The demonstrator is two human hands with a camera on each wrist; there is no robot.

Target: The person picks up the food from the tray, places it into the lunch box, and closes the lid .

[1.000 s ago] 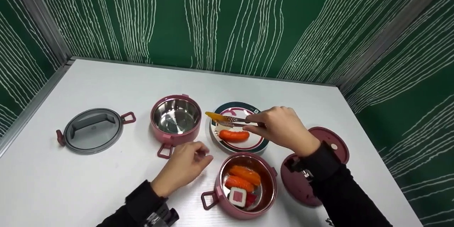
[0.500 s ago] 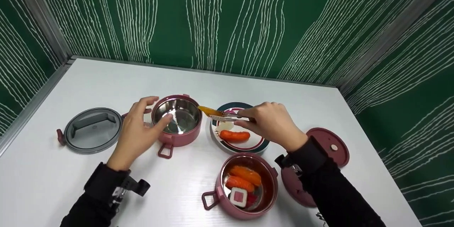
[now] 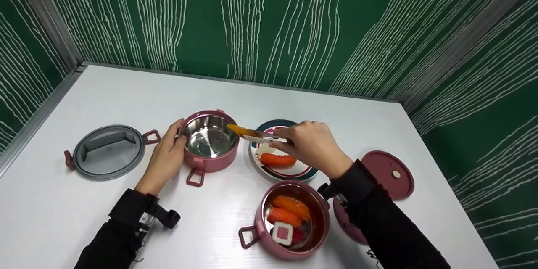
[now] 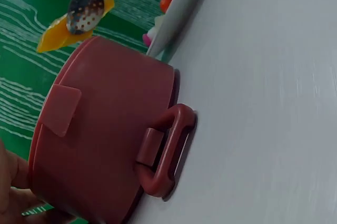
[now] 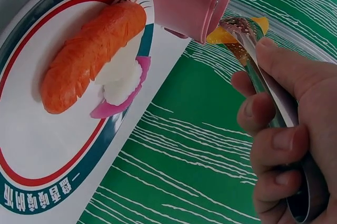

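Note:
My left hand holds the left side of a pink pot, thumb at the rim; the steel inside of the pot is bare. In my right hand are metal tongs with perforated heads, also seen in the right wrist view as tongs. They pinch a flat yellow piece of food above the right rim of that pot. Behind the tongs sits a patterned plate bearing an orange-red sausage and a white-and-pink piece.
Closer to me stands a second pink pot with orange pieces and a sushi roll inside. A grey lid lies at the left. Dark pink lids lie at the right, partly under my right forearm.
My left hand has moved left and up, from near the pot's handle to its left side, and now grips it. The tongs have carried the yellow piece leftward from the plate to the pot's rim.

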